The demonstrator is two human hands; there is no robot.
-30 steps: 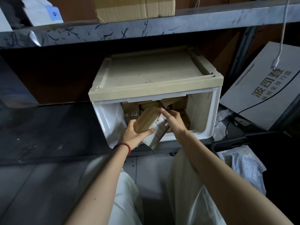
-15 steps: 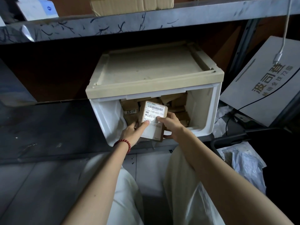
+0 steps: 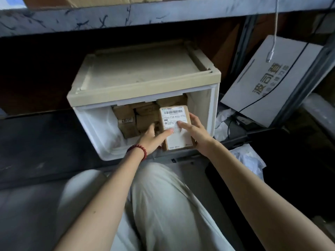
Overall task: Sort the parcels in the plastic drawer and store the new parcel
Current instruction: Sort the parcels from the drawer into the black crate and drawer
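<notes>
Biggest first: scuffed metal shelf (image 3: 163,13) running right across the top, cardboard box (image 3: 108,0) parked on it. Tucked underneath, plastic drawer (image 3: 94,127) with a beige lid and white walls, front open toward the camera. Off to the right, grey box (image 3: 272,84) leaning tilted against the rack, thin white cable (image 3: 274,29) dangling in front of it. Back inside the drawer: brown parcels (image 3: 125,120) stood upright along the rear, pressed close side by side. Open gap between them and the left wall, so room to move on that side, much tighter on the right. Crumpled plastic bag (image 3: 248,158) down on the floor at right. Now the action: new parcel (image 3: 176,127) held upright at the drawer's front right, label facing out (code 15H-159-K02-170 plainly readable). Lower edge down by the front lip, touching or not impossible to tell; right edge near the right wall, with a gap. Left hand (image 3: 150,140) pinching the parcel's left edge, thumb laid across the label, fingers gone behind. Right hand (image 3: 197,134) clamped on the right edge, thumb on the label, fingers curled round the side. Red bead bracelet (image 3: 137,148) on the left wrist.
</notes>
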